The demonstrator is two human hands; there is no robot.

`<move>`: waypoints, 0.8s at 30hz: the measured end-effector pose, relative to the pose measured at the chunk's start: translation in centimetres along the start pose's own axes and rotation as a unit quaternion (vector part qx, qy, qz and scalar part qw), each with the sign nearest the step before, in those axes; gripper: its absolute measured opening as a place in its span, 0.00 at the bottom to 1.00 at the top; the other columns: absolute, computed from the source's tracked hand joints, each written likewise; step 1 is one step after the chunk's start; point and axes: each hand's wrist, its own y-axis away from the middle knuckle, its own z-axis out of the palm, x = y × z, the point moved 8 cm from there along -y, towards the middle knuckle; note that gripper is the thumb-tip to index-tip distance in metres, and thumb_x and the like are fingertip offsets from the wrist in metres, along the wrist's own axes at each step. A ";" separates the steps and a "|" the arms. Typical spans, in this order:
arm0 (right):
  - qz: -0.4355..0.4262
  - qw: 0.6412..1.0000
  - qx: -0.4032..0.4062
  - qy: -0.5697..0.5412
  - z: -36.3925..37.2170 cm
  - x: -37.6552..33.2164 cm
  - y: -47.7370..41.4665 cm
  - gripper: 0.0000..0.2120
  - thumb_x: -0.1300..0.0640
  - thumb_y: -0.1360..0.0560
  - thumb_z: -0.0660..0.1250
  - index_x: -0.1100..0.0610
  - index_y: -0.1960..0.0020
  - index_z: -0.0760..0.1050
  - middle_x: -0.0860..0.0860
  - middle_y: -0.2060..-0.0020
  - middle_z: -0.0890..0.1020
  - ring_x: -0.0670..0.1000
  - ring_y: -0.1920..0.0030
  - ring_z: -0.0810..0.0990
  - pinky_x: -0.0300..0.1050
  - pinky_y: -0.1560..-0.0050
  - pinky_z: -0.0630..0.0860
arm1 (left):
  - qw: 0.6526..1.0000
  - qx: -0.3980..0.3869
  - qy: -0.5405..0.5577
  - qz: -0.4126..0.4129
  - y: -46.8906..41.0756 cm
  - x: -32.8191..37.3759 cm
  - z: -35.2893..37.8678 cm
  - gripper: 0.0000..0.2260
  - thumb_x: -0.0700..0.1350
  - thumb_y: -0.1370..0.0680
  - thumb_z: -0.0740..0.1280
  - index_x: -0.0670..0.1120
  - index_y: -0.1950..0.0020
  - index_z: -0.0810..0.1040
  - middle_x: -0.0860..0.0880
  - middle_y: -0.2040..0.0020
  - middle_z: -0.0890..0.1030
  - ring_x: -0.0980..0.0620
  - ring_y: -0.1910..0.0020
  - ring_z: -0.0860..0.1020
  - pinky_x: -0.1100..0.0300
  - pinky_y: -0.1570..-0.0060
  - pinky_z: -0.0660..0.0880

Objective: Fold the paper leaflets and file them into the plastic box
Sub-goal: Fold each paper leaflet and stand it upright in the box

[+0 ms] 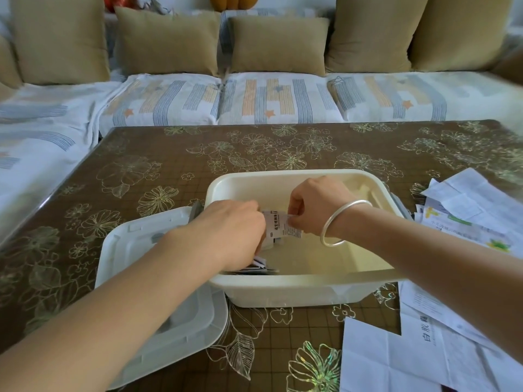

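Note:
A cream plastic box (297,290) stands open on the table in front of me. Both my hands reach down into its left half. My right hand (314,205), with a silver bangle on the wrist, pinches a small folded printed leaflet (278,226) by its upper edge. My left hand (235,230) has its fingers curled on the leaflet's left side, above several folded leaflets (261,265) that lie against the box's left wall. A heap of unfolded leaflets (464,219) lies to the right of the box.
The box's white lid (135,239) lies upside down to the left, partly under my left forearm. More flat paper sheets (396,357) cover the table's near right corner. The brown floral table (254,148) stands before a sofa with tan cushions.

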 end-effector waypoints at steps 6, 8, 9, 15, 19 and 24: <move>-0.001 1.000 -0.019 0.004 0.9 -0.5 -0.3 0.04 0.54 0.31 0.72 0.50 0.63 0.78 0.50 0.59 0.83 0.54 0.58 0.81 0.43 0.58 0.78 | 0.996 -0.036 -0.075 -0.019 0.2 0.4 -0.3 0.12 0.37 0.24 0.60 0.49 0.45 0.79 0.48 0.56 0.76 0.50 0.65 0.64 0.58 0.58 0.64; -0.007 1.000 -0.025 0.014 1.2 -1.0 -0.3 0.03 0.54 0.31 0.71 0.52 0.59 0.79 0.51 0.60 0.82 0.54 0.59 0.79 0.42 0.61 0.74 | 0.995 -0.039 -0.084 -0.026 0.3 0.5 -0.5 0.08 0.38 0.23 0.60 0.48 0.60 0.72 0.49 0.65 0.67 0.53 0.69 0.61 0.58 0.59 0.64; -0.009 0.999 -0.030 0.019 1.4 -1.3 -0.4 0.04 0.54 0.31 0.71 0.53 0.58 0.79 0.51 0.60 0.81 0.55 0.60 0.78 0.41 0.62 0.72 | 0.995 -0.038 -0.083 -0.028 0.2 0.5 -0.6 0.11 0.38 0.23 0.60 0.48 0.64 0.66 0.50 0.67 0.65 0.54 0.70 0.60 0.58 0.59 0.63; -0.013 0.998 -0.042 0.039 2.8 -3.3 -1.3 0.08 0.54 0.29 0.69 0.55 0.51 0.80 0.51 0.63 0.78 0.56 0.62 0.75 0.41 0.62 0.69 | 0.999 -0.002 -0.034 -0.038 0.1 -0.1 -0.9 0.14 0.37 0.24 0.61 0.47 0.68 0.62 0.49 0.66 0.63 0.53 0.70 0.63 0.58 0.61 0.64; -0.009 0.999 -0.021 0.046 2.9 -3.7 -1.8 0.09 0.52 0.28 0.69 0.54 0.50 0.78 0.52 0.59 0.79 0.55 0.61 0.73 0.43 0.60 0.69 | 0.992 0.114 -0.013 -0.059 0.7 -1.2 -3.1 0.04 0.41 0.24 0.63 0.48 0.59 0.72 0.49 0.63 0.67 0.46 0.59 0.69 0.56 0.60 0.64; -0.010 0.998 -0.008 0.067 2.7 -3.7 -1.8 0.09 0.51 0.27 0.68 0.52 0.48 0.79 0.50 0.55 0.81 0.54 0.61 0.74 0.42 0.61 0.69 | 0.969 0.240 0.031 -0.040 1.5 -2.9 -5.3 0.13 0.39 0.27 0.63 0.56 0.59 0.81 0.50 0.55 0.80 0.50 0.48 0.73 0.57 0.44 0.63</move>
